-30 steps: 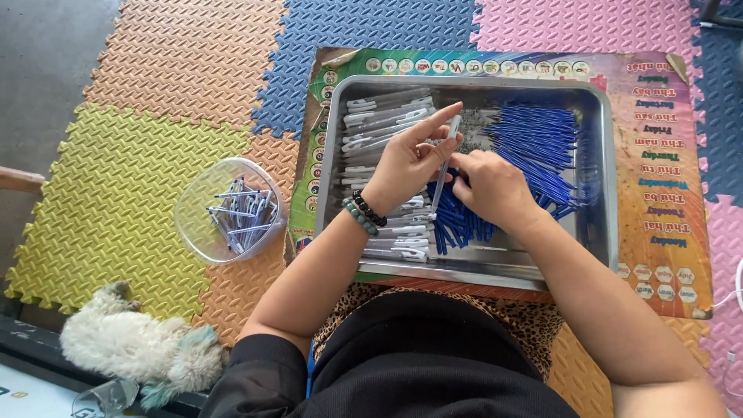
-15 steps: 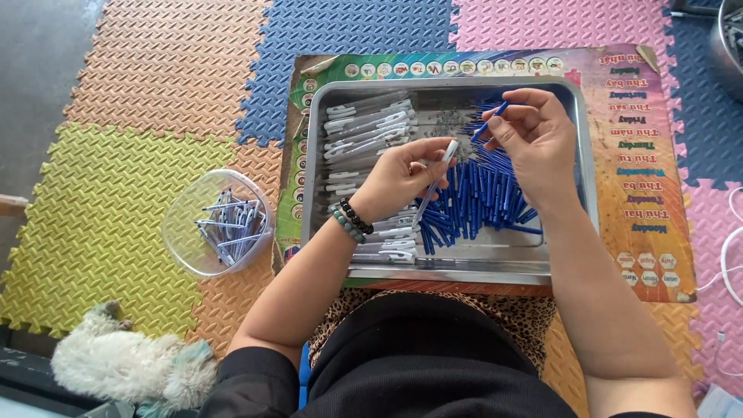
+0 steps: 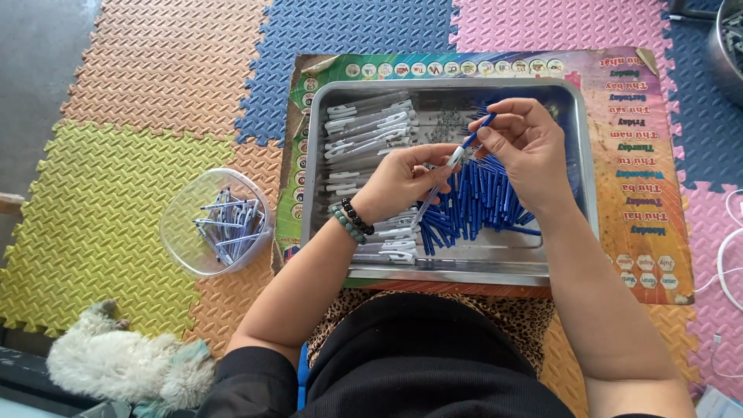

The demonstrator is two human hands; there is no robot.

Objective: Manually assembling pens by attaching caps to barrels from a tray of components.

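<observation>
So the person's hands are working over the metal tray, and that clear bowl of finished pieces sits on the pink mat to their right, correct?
Not quite. The head view shows the clear bowl to the person's left, on the yellow and orange mat tiles, not on pink. The rest holds: the left hand and right hand work over the metal tray.

Foam mats (image 3: pixel 155 70), plush toy (image 3: pixel 124 364) (white, fluffy), cable (image 3: pixel 724 263)
</observation>
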